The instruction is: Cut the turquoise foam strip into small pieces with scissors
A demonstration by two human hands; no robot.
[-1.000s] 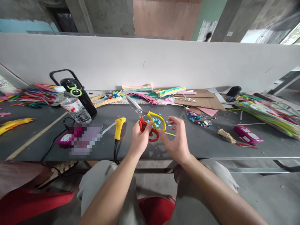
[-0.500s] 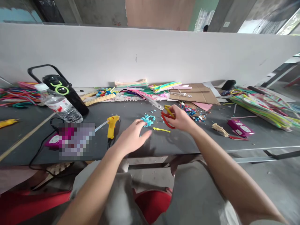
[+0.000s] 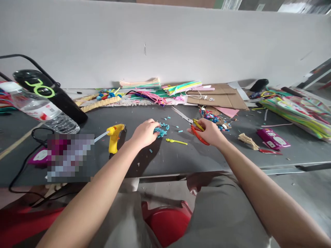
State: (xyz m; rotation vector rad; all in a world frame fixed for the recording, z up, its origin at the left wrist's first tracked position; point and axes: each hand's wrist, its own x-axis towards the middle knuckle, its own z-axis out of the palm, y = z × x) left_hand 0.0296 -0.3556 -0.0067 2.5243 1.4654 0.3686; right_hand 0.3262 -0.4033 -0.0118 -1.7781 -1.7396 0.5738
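My left hand [image 3: 147,133] lies at the left side of a heap of short blue pipe cleaner pieces [image 3: 162,132]. Its fingers are curled together against the heap, and their tips are partly hidden. Red-and-yellow-handled scissors [image 3: 188,120] are in my right hand [image 3: 210,132], the fingers wrapped round the handles and the blades pointing up and left over the table. Between the hands, nearer to me, a yellow-green pipe cleaner piece with a coiled end [image 3: 177,141] rests on the table. Several loose blue bits lie about the heap.
At left are a yellow glue gun [image 3: 113,137], a water bottle [image 3: 43,110] and a black flask [image 3: 51,96]. Pipe cleaner bundles [image 3: 183,88] and cardboard [image 3: 218,98] line the back. A purple box [image 3: 273,138] and a yellow-green bundle [image 3: 297,117] are at right.
My left hand's thumb has drawn in from its spread position, and the fingers have curled at the blue heap. The scissors have moved slightly right with my right hand. The view has tilted down.
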